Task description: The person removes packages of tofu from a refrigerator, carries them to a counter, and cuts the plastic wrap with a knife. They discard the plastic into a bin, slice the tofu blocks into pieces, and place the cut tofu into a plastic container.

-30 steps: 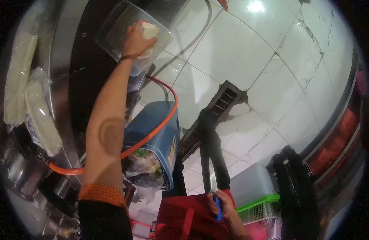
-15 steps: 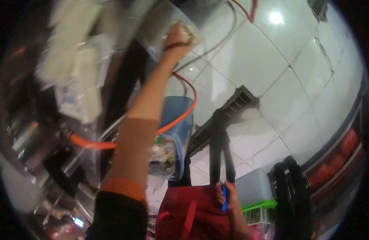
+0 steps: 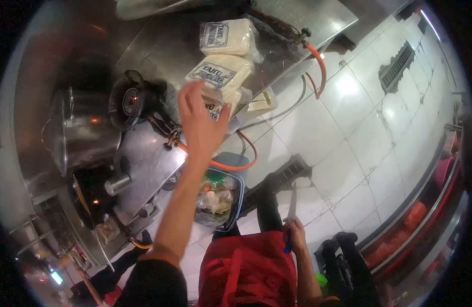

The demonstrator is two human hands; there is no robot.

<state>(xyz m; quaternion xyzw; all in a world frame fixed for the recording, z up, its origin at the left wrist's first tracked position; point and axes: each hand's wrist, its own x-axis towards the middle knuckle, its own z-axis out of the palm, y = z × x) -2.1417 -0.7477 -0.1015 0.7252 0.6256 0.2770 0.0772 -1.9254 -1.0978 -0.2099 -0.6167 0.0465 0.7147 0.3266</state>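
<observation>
Several wrapped packs of tofu (image 3: 229, 37), printed "TAHU", lie in a row on the steel counter. My left hand (image 3: 200, 123) is over the nearest pack, thumb and fingers spread apart at its sides; the hand hides part of the label. Just right of the packs, a container (image 3: 266, 102) with pale contents shows partly. Low at the right of my red apron, my right hand (image 3: 296, 234) grips a knife (image 3: 293, 202) by its blue handle, blade pointing up and away from me.
A gas burner (image 3: 129, 100) and a large steel pot (image 3: 85, 133) are on the left. An orange hose (image 3: 231, 166) curves past a blue bin (image 3: 238, 197) holding plastic waste. Floor drains (image 3: 292, 169) break the white tiles. Another person's legs (image 3: 100, 276) show at lower left.
My left hand has moved from over the container, where it held a whitish piece, to the tofu packs; that piece is no longer in it. The view has turned. My right hand keeps the knife.
</observation>
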